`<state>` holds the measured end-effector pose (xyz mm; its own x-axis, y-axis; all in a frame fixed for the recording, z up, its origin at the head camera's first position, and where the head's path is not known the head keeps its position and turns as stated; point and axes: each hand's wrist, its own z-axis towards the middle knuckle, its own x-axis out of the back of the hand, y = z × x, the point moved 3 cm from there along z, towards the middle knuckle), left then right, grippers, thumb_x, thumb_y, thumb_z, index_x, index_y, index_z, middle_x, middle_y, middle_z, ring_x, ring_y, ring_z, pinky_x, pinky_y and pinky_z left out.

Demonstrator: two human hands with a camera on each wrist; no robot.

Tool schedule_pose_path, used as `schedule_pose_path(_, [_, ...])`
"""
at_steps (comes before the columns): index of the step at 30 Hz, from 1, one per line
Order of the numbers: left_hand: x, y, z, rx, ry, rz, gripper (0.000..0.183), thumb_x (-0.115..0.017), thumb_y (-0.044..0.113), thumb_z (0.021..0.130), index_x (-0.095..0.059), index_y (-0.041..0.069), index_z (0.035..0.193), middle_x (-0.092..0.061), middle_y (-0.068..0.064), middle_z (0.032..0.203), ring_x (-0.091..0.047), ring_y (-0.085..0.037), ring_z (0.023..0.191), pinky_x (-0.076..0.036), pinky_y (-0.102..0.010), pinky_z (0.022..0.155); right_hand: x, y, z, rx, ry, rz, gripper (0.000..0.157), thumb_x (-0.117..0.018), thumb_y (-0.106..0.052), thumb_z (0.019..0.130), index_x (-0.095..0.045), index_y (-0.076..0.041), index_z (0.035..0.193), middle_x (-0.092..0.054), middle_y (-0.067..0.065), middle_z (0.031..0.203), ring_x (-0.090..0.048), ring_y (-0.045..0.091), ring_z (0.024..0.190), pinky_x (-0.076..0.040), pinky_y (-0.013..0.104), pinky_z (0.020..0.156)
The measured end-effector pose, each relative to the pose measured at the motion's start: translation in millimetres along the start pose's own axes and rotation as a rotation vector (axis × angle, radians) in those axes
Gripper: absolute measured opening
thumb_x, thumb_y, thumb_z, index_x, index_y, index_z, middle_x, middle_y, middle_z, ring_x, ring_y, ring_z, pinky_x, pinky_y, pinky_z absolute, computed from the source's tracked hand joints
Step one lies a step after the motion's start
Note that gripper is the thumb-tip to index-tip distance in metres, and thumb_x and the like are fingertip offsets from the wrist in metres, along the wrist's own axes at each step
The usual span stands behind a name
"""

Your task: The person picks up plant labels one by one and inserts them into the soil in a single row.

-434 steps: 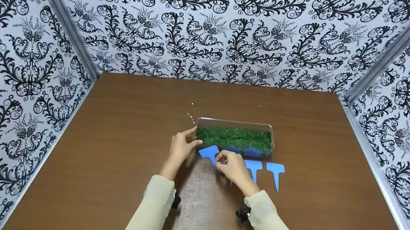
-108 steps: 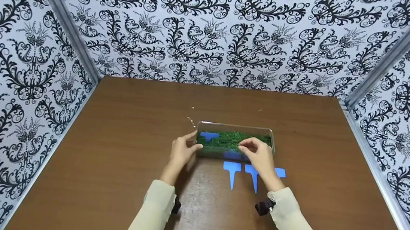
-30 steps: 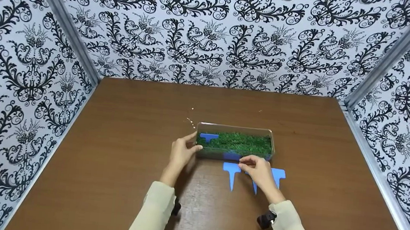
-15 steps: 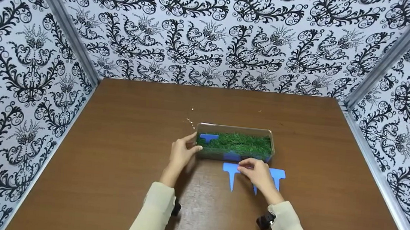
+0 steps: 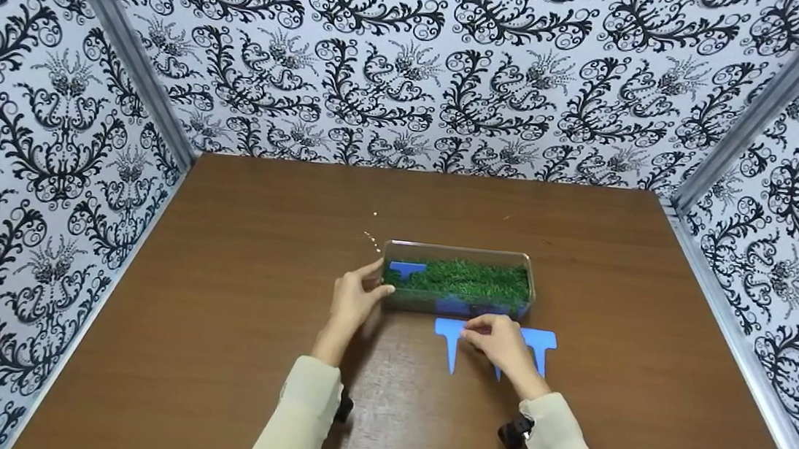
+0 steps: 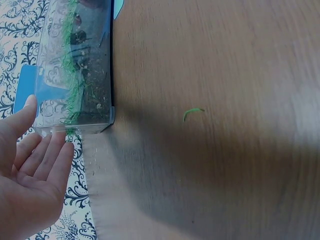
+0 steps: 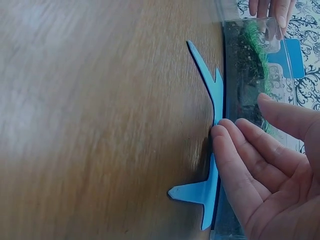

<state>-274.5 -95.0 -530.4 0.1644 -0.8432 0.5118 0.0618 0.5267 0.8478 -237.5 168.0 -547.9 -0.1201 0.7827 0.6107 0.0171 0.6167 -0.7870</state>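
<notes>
A clear rectangular box point(image 5: 457, 305) with green artificial grass point(image 5: 471, 281) stands mid-table. One blue T-shaped plant label point(image 5: 408, 268) stands upright in the grass at the left end. At that end my left hand point(image 5: 355, 299) rests with straight fingers against the end wall and the thumb by the front corner. Three more labels lie in a row before the box: a left label point(image 5: 452, 343), a middle one mostly hidden under my right hand point(image 5: 503, 343), and a right label point(image 5: 542, 344). My right fingertips point(image 7: 218, 131) touch a label's edge, fingers fairly straight, thumb apart.
Patterned walls point(image 5: 414, 72) with metal posts point(image 5: 131, 44) enclose the brown table point(image 5: 257, 255). White specks point(image 5: 372, 239) lie behind the box's left corner. A green grass strand point(image 6: 193, 112) lies on the wood.
A label once in my right hand now stands in the grass. My right hand then moved from over the grass to the labels in front, shifting slightly nearer me. My left hand stays put.
</notes>
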Motion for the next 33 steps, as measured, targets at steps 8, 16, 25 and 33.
schedule_pose_path(8, [-1.2,-0.2,0.1,-0.005,-0.028,-0.015,0.053,-0.080,0.015,0.083,-0.064,0.009,0.133,-0.074,-0.016,0.114,-0.073,-0.030,0.103,-0.058,-0.043,0.092,-1.3,-0.9,-1.1,-0.016,-0.003,-0.017,0.013,-0.074,-0.013,0.089,-0.077,-0.004,0.097,-0.077,0.012,0.094,-0.072,0.021,0.072,-0.058,0.032,0.064])
schedule_pose_path(16, [-1.1,-0.9,0.3,-0.017,-0.021,-0.014,0.052,-0.080,0.014,0.083,-0.065,0.008,0.132,-0.074,-0.017,0.113,-0.074,-0.030,0.101,-0.058,-0.044,0.090,-4.0,-3.3,-1.6,-0.043,-0.008,-0.098,0.007,-0.076,-0.014,0.087,-0.078,-0.007,0.089,-0.076,0.006,0.078,-0.066,0.013,0.062,-0.052,0.028,0.055])
schedule_pose_path(25, [-0.7,-1.4,0.5,0.002,-0.024,-0.027,0.051,-0.080,0.014,0.083,-0.065,0.008,0.132,-0.074,-0.017,0.113,-0.073,-0.030,0.102,-0.057,-0.044,0.092,-8.5,-7.9,0.1,-0.054,-0.006,-0.187,0.013,-0.078,-0.015,0.085,-0.077,-0.009,0.074,-0.071,0.001,0.064,-0.060,0.009,0.054,-0.046,0.022,0.050])
schedule_pose_path(33, [-0.7,-0.8,-0.2,0.010,-0.024,-0.027,0.052,-0.080,0.014,0.083,-0.065,0.010,0.133,-0.073,-0.017,0.115,-0.073,-0.030,0.103,-0.058,-0.044,0.091,-14.3,-10.6,1.9,-0.037,0.009,-0.320,0.027,-0.081,-0.023,0.082,-0.070,-0.012,0.060,-0.062,-0.004,0.052,-0.053,0.009,0.049,-0.039,0.025,0.052])
